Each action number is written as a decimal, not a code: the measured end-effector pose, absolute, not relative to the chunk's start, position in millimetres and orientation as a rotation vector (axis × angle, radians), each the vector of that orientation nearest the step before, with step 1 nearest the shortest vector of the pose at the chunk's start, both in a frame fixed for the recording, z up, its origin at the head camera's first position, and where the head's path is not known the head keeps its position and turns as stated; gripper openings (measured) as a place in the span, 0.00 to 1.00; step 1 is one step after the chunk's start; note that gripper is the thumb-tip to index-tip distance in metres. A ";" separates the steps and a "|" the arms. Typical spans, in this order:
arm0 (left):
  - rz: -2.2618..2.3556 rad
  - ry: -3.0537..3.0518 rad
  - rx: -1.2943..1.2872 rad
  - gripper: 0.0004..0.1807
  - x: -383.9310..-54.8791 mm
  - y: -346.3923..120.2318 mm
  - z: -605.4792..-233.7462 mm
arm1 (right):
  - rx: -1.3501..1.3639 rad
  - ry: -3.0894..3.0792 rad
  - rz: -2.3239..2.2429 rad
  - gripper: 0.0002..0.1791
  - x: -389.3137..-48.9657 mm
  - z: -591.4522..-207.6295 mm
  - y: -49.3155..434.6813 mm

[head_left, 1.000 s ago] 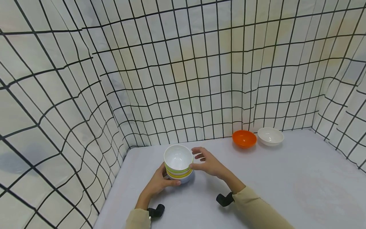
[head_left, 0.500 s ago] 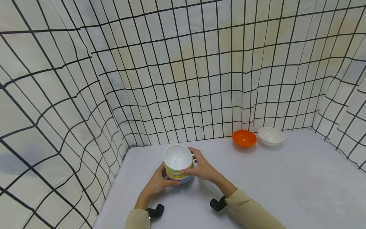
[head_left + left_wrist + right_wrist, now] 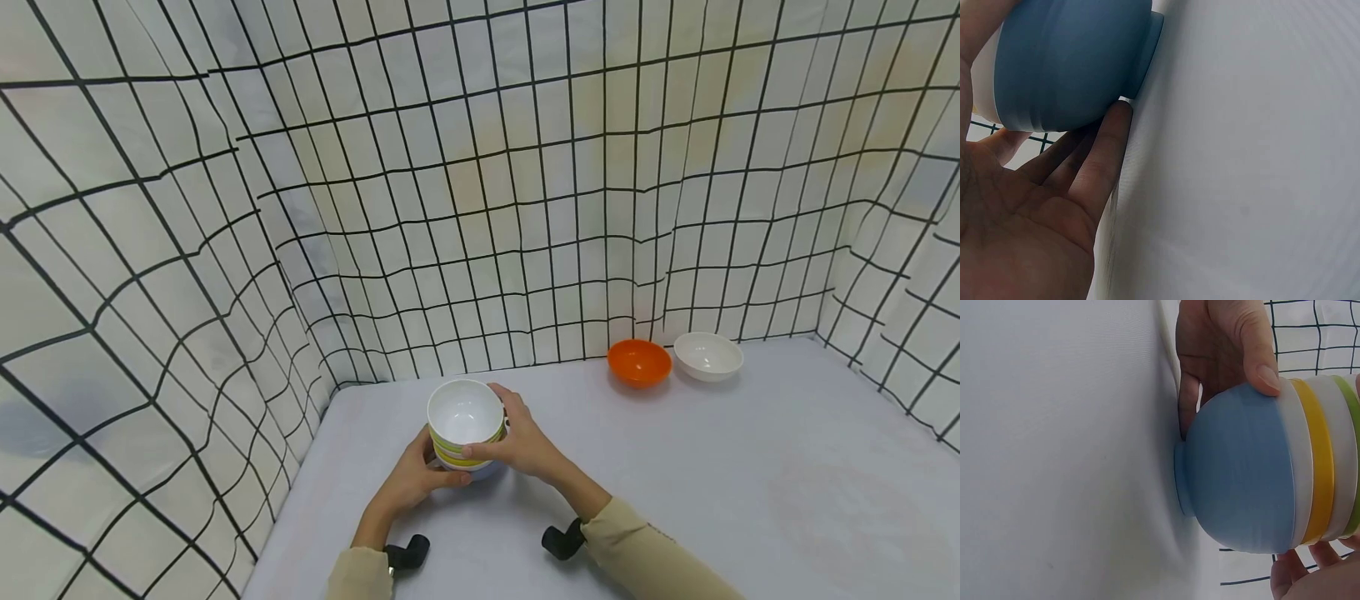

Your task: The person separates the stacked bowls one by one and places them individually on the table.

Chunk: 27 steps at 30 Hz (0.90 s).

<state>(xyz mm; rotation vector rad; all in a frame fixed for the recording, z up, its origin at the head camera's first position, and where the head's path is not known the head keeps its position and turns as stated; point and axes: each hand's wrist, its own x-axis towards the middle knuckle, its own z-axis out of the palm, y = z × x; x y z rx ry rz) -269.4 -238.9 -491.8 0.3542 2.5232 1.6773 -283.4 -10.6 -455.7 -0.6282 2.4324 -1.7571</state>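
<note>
- Gripping with curled fingers of the left hand (image 3: 408, 478) the light-blue, round, smooth bowl (image 3: 1241, 475), lowest in the bowl stack (image 3: 454, 451).
- Clamping the upper part of this stack between thumb and fingers of the right hand (image 3: 523, 439); from this partial view, not telling surely on which bowls.
- Showing above the blue a yellow band (image 3: 1322, 456), a green band (image 3: 1348, 394) and a glossy white interior (image 3: 465, 410).
- Standing, as a stack, on the left part of the white, cloth-covered table (image 3: 750, 467).
- Having at the back right a glossy orange round bowl (image 3: 640, 365) and, just beside, a glossy white round bowl (image 3: 708, 358).
</note>
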 end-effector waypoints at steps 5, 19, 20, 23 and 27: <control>1.688 2.515 0.343 0.58 -269.6 -239.0 -492.1 | -0.664 2.479 -1.776 0.55 -283.8 -455.2 -10.8; 1.672 2.521 0.342 0.59 -269.7 -239.4 -490.9 | -0.677 2.524 -1.838 0.56 -283.5 -450.4 -6.8; 1.671 2.524 0.340 0.59 -269.7 -239.3 -490.9 | -0.667 2.520 -1.847 0.56 -283.6 -449.6 -5.9; 1.658 2.537 0.341 0.60 -269.3 -239.2 -490.6 | -0.661 2.516 -1.867 0.57 -283.8 -446.7 -2.7; 1.643 2.546 0.331 0.59 -269.1 -239.2 -490.3 | -0.642 2.526 -1.871 0.57 -283.9 -441.0 1.3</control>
